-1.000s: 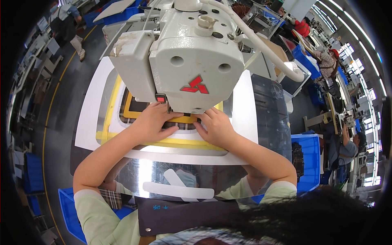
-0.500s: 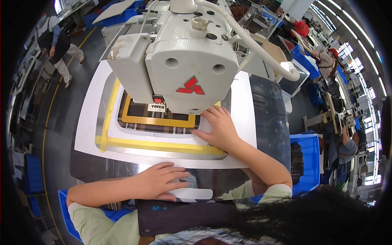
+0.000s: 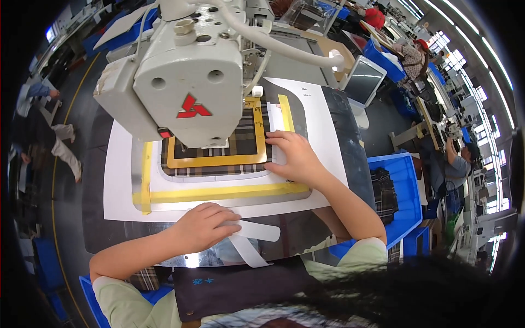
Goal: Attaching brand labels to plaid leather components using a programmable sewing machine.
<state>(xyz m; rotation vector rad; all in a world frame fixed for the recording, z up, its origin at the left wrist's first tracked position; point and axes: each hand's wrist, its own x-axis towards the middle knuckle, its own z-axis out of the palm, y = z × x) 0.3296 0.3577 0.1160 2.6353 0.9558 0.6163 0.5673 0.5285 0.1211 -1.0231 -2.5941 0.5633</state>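
A white sewing machine head (image 3: 186,87) stands over plaid fabric (image 3: 235,129) framed by a yellow border (image 3: 219,160), inside a white template sheet (image 3: 328,164) with yellow tape (image 3: 208,194). My right hand (image 3: 295,159) rests at the right side of that frame, fingers apart, touching its edge. My left hand (image 3: 205,228) is lower, at the table's front, with fingers curled onto the ends of two white strips (image 3: 257,232). The machine hides part of the fabric.
A blue bin (image 3: 399,183) holding plaid pieces is at the right, another (image 3: 93,300) at lower left. A screen (image 3: 363,79) stands behind. A walking person (image 3: 63,153) is in the left aisle; co-workers (image 3: 456,169) sit along the right.
My left hand left the frame, came down to the front and closed on the strips, which have shifted. More fabric shows. The view has shifted, and the person walked nearer along the left aisle.
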